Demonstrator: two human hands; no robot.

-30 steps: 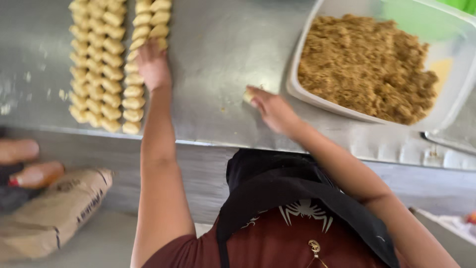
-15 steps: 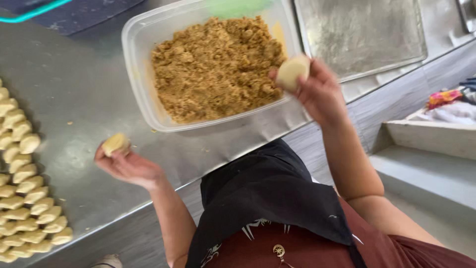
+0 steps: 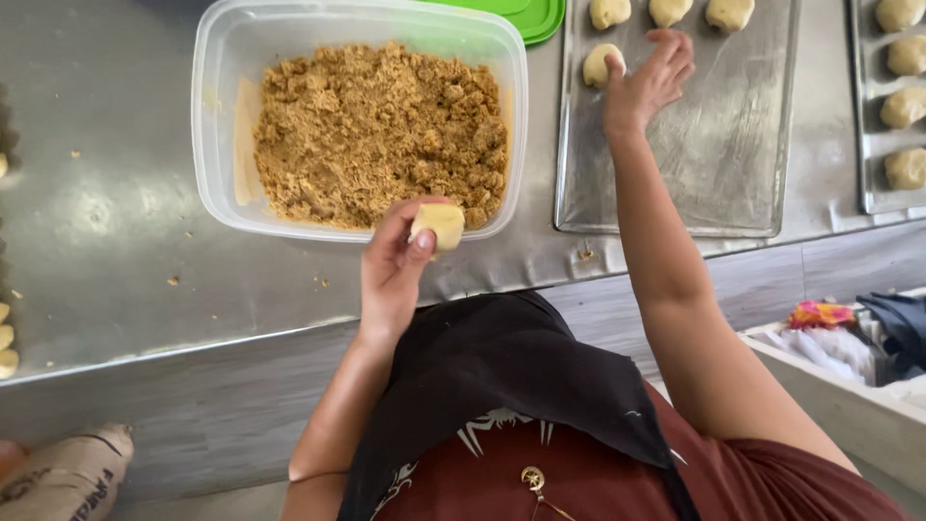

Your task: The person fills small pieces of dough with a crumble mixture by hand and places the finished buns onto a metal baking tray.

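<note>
My left hand (image 3: pixel 394 262) pinches a small pale dough piece (image 3: pixel 439 224) at the near rim of a clear plastic tub (image 3: pixel 214 145) filled with brown crumbly filling (image 3: pixel 376 130). My right hand (image 3: pixel 648 82) reaches over a metal baking tray (image 3: pixel 714 164), fingers spread, just right of a round dough ball (image 3: pixel 598 64) lying on the tray. The hand is not gripping that ball. Three more dough balls (image 3: pixel 666 12) sit in a row at the tray's far edge.
A second tray (image 3: pixel 873 183) at the far right holds several dough balls (image 3: pixel 905 108). A green lid (image 3: pixel 535 17) lies behind the tub. Small dough pieces (image 3: pixel 6 338) lie at the steel table's left edge. A paper sack (image 3: pixel 68 473) rests below left, a bin of cloths (image 3: pixel 849 333) right.
The view swung right. My right hand carried a dough ball from above the tub to the tray and let it go. My left hand brought its dough piece to the tub's near rim.
</note>
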